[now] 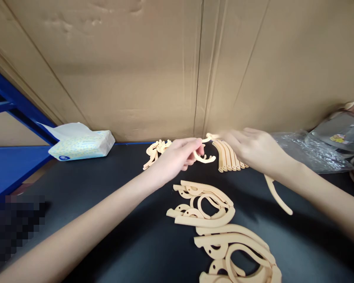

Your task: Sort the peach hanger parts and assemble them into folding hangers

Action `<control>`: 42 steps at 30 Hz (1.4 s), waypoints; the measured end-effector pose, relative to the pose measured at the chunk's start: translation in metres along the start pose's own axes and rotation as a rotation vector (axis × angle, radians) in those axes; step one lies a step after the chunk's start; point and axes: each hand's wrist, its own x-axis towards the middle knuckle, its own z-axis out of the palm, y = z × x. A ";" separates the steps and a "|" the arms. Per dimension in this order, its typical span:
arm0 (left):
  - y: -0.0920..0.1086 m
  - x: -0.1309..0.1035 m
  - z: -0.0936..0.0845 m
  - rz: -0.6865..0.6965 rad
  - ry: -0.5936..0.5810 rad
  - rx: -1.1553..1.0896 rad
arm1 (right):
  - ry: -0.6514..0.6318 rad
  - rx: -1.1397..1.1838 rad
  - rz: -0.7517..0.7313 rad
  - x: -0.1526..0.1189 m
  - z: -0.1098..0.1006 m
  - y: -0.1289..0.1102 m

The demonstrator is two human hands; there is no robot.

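My left hand pinches a small curved beige hook piece near the back of the black table. To its left lies a small pile of beige hook pieces. My right hand is blurred and reaches over a row of curved beige arm pieces; a pale piece shows at its fingertips, but the grip is too smeared to make out. A single curved arm piece lies below my right wrist. Folded beige hanger assemblies are spread in the middle, with more nearer me.
A tissue pack sits at the back left beside a blue metal frame. Clear plastic bags lie at the back right. Brown cardboard stands upright behind the black table.
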 end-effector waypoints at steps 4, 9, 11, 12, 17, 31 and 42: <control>-0.019 0.000 0.018 0.110 0.091 0.275 | -0.159 0.424 0.095 0.003 0.018 0.000; -0.033 0.017 0.026 0.102 0.108 0.510 | -0.160 1.323 0.489 0.007 0.013 0.017; -0.037 0.033 0.021 0.067 0.132 0.533 | -0.083 1.538 0.645 0.008 0.011 0.027; -0.040 0.042 0.019 0.052 0.153 0.547 | -0.046 1.609 0.698 0.008 0.011 0.030; -0.047 0.063 0.016 0.004 0.225 0.598 | 0.089 1.742 0.922 0.008 0.013 0.032; -0.025 0.012 0.001 -0.256 -0.194 -0.598 | 0.456 1.431 0.802 0.007 0.008 0.020; -0.024 0.012 -0.020 -0.133 -0.038 -0.627 | 0.166 0.892 0.405 -0.001 0.006 0.013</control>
